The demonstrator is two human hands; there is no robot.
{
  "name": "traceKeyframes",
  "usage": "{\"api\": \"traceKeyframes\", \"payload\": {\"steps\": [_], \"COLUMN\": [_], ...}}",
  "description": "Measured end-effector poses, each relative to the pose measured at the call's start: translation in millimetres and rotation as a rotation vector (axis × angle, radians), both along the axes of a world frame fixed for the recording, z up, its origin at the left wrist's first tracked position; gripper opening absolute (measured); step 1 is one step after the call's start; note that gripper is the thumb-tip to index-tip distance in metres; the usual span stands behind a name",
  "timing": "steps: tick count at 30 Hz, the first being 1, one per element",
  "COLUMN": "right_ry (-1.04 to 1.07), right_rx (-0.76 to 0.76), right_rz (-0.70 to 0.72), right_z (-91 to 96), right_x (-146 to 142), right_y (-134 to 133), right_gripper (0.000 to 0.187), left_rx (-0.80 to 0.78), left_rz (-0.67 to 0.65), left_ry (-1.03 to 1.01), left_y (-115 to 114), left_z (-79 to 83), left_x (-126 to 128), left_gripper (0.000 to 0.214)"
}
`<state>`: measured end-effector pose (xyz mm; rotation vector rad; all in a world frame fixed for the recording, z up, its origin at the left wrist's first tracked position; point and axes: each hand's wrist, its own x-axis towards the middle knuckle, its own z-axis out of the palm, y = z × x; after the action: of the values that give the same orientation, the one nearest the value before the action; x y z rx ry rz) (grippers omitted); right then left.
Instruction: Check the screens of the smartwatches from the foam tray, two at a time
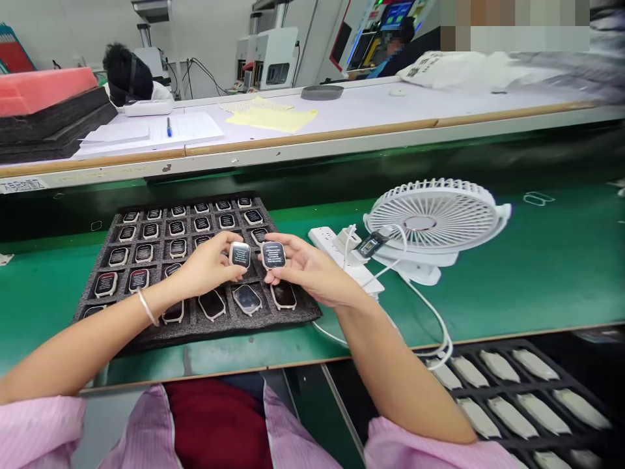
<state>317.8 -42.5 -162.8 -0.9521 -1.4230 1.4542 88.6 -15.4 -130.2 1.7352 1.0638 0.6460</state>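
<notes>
Above the near edge of the foam tray [146, 329], the left hand [208, 267] pinches one smartwatch case [239, 254] and the right hand [305, 267] clamps another watch case [273, 255], the two just beside each other (screens facing up). At three o'clock stands a white desk fan [432, 221], beside a power strip [336, 251].

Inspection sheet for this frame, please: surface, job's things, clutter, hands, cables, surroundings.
Surface: green bench mat.
Job's things: dark foam tray of watch bodies; two watch bodies lifted, left one, right one.
Clutter: white desk fan, power strip.
Hands: left hand and right hand each pinch one watch body.
Cables: white cable looping off the bench edge.
Surroundings: lower tray of pale parts; paper-strewn rear bench; co-worker behind.
</notes>
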Motion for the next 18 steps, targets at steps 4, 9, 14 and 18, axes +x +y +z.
{"api": "traceKeyframes", "payload": {"steps": [4, 9, 14, 18], "right_ry": [-0.337, -0.719, -0.892, -0.816], "right_rx": [0.190, 0.443, 0.595, 0.746], "right_rz": [-0.061, 0.010, -0.128, -0.087], "right_z": [-7.1, -11.7, -7.2, 1.0], "right_x": [18, 33, 27, -22], "right_y": [17, 30, 13, -14], "right_gripper": [0.050, 0.044, 0.052, 0.034], "left_rx": [0.374, 0.462, 0.692, 0.689], "left_rz": [-0.047, -0.086, 0.071, 0.481], "left_ry": [0.370, 0.548, 0.529, 0.685], "left_y": [18, 12, -29, -76], "left_z": [-15.8, -15.4, 22.9, 26.8], "left_x": [14, 4, -73, -162], "left_gripper": [0.041, 0.063, 0.044, 0.036]}}
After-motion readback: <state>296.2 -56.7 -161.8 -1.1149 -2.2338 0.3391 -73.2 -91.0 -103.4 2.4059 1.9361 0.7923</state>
